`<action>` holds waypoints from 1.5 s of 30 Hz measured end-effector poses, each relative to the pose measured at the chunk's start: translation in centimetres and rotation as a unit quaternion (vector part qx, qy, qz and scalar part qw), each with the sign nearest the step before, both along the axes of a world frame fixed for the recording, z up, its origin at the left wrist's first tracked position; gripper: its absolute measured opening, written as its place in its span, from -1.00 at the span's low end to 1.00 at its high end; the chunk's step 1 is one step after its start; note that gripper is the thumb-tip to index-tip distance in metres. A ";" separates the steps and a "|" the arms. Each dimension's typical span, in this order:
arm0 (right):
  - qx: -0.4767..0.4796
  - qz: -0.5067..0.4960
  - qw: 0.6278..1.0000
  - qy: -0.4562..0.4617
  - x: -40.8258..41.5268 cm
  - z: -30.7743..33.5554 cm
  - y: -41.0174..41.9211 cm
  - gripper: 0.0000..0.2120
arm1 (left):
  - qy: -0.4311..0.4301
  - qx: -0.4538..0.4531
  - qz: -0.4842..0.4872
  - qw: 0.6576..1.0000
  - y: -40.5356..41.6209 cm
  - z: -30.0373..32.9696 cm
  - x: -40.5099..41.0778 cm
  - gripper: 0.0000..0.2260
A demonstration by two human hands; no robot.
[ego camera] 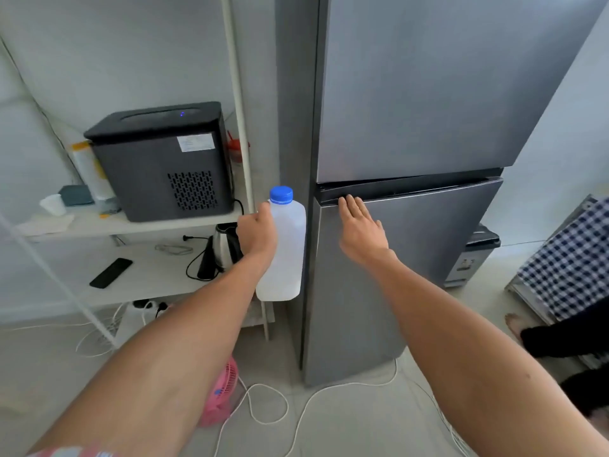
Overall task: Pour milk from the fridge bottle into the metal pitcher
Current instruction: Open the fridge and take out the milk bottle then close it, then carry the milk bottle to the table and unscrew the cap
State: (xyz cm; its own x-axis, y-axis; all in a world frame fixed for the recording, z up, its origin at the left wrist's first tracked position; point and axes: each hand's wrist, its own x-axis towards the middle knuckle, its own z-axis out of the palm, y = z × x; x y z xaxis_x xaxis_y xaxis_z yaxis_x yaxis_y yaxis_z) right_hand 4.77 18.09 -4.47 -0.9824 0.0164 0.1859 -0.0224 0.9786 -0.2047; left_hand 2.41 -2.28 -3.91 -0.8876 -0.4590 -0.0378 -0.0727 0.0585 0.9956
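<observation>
My left hand [257, 234] grips a white plastic milk bottle [286, 258] with a blue cap, held upright just left of the fridge. The grey two-door fridge [412, 127] stands straight ahead with both doors closed. My right hand [361, 230] lies flat with fingers spread on the lower door [412, 258], fingertips at its top edge near the dark handle gap. No metal pitcher is in view.
A white shelf unit [131, 225] on the left carries a black appliance [161, 163], a kettle [224, 249] and a phone [111, 273]. White cables [263, 404] and a pink fan [220, 394] lie on the floor. A checked cloth [570, 258] and another person's foot [514, 324] are at right.
</observation>
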 end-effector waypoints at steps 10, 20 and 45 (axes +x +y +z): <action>-0.004 -0.004 0.997 -0.072 -2.9 0.6 -0.8 -0.20 | 0.011 0.012 0.008 1.000 0.7 0.3 -0.6 -0.68; -0.076 -0.018 0.997 -0.008 -2.0 -0.8 -1.3 -0.39 | 0.031 0.033 -0.013 0.999 0.9 0.7 0.2 -0.67; -0.719 -0.271 0.631 -0.113 9.4 -5.8 -2.7 -0.64 | 0.043 0.056 -0.225 0.972 7.6 2.5 5.4 -0.53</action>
